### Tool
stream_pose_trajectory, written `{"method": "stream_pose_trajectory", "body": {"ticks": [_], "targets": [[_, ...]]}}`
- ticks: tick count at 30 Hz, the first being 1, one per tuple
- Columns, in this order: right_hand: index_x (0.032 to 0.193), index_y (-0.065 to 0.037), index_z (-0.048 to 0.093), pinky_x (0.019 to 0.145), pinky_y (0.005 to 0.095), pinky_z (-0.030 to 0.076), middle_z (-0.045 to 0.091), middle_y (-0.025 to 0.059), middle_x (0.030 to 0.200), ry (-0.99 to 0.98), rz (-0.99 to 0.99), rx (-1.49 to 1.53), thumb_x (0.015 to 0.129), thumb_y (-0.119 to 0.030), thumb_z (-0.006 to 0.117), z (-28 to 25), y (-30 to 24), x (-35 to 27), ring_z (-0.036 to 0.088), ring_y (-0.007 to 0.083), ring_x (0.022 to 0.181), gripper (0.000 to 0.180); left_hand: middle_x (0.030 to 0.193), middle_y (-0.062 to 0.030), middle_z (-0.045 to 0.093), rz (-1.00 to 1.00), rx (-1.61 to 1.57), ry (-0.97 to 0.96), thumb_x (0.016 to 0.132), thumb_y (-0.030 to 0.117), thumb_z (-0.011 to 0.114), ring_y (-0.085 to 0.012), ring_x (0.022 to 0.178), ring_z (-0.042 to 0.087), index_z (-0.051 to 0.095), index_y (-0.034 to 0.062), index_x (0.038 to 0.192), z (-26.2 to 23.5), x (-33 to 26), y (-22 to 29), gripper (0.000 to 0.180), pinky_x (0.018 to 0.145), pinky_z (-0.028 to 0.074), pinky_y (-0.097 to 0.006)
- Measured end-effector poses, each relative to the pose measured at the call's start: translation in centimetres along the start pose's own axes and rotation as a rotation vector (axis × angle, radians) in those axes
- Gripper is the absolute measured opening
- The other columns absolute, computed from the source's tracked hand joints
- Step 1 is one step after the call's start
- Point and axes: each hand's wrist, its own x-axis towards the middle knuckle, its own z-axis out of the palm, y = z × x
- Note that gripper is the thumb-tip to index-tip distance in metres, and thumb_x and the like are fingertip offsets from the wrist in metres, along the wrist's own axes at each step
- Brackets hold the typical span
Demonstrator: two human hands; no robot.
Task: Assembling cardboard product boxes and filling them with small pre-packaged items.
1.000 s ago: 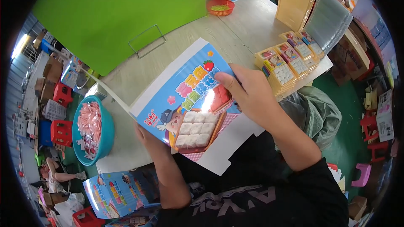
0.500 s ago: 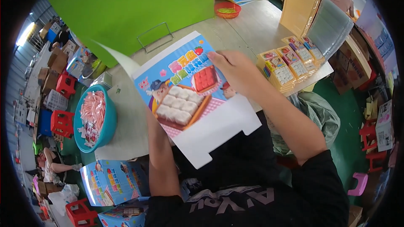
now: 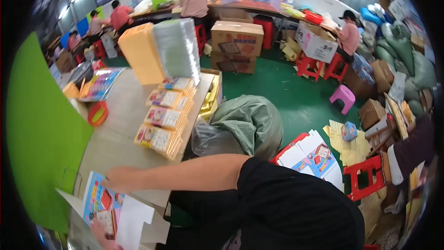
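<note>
Far left: a bright green, smooth flat panel (image 3: 41,134), bowed by the lens. Right of it, above the table's wooden-toned surface (image 3: 115,150), the folding carton blank of glossy printed card (image 3: 105,199): blue face, pictured white and red squares, plain white notched flap. Long axis slants upper left to lower right; flap points lower right, a thin white side panel sticks out left. Near its far end, a shallow round red basket (image 3: 97,114).

Hands apart, both at the blank. Left hand (image 3: 102,237) laid over the near part of the print, blurred; whether it grips, I cannot tell. Right hand (image 3: 122,179) curled closed on the far edge.

Onward right: upright block of smooth orange-yellow plastic trays (image 3: 141,53); row of shallow yellow packs with white-squared faces (image 3: 159,138); ribbed, shiny stack of clear plastic sheets (image 3: 178,48). Beyond the table edge, a crumpled dull-green plastic sack (image 3: 252,122); then more flat blue-and-white printed card (image 3: 319,157) on something red.
</note>
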Motion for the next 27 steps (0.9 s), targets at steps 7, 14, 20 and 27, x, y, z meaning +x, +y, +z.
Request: {"method": "stream_pose_trajectory", "body": {"ticks": [7,14,20,27], "targets": [[0.138,-0.001,0.047,0.103,0.0494,0.043,0.049,0.0276,0.135,0.248,-0.475,-0.312,0.091,-0.044,0.064,-0.3,-1.6,-1.9,0.050,0.0406,0.127,0.066,0.152,-0.0266,0.039,0.109,0.182,-0.183,0.092,0.074,0.050,-0.0398,0.134,0.044,0.037,0.0009,0.153,-1.2,1.1,2.8,0.096,0.104,0.040,-0.048],[0.145,-0.004,0.044,0.117,0.0569,0.021,0.040,0.0258,0.151,-0.154,-0.914,-0.782,0.055,-0.072,0.082,1.4,-1.2,-0.2,0.032,0.0416,0.145,0.119,0.154,-0.0257,0.036,0.127,0.136,-0.236,0.087,0.063,0.067,-0.0405,0.136,0.042,0.035,0.0022,0.153,-1.3,1.5,2.5,0.095,0.103,0.041,-0.048],[0.144,-0.006,0.045,0.110,0.0528,0.030,0.045,0.0233,0.146,-0.127,-0.950,-0.933,0.054,-0.069,0.083,2.8,-0.4,0.2,0.038,0.0395,0.141,0.116,0.151,-0.0261,0.040,0.084,0.138,-0.208,0.083,0.048,0.079,-0.0407,0.129,0.047,0.038,0.0016,0.151,-0.6,1.2,2.4,0.093,0.097,0.046,-0.047],[0.118,-0.010,0.058,0.093,0.0441,0.043,0.063,0.0122,0.118,0.084,-1.065,-1.074,0.073,-0.046,0.081,4.1,0.9,-0.1,0.060,0.0302,0.113,0.062,0.143,-0.0256,0.048,0.098,0.301,-0.085,0.087,0.019,0.078,-0.0401,0.120,0.054,0.051,0.0008,0.144,0.7,0.8,2.9,0.065,0.088,0.050,-0.044]]}}
